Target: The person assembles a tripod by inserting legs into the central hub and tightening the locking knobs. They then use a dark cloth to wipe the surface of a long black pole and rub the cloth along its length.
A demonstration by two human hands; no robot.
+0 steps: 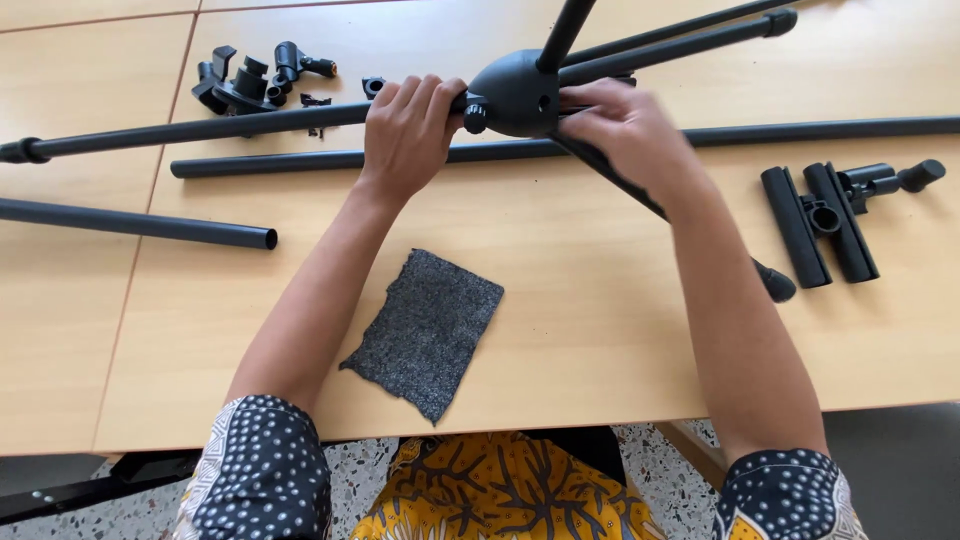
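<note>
your left hand is wrapped around a long black metal leg tube just beside the rounded black plastic hub of a stand, which sits at the far middle of the pale wooden surface. your right hand rests on the hub's other side, fingers curled against a folding leg; its exact grip is blurred, so you cannot tell. a dark grey felt cloth lies between your forearms. a black clamp bracket lies well apart to your right.
</note>
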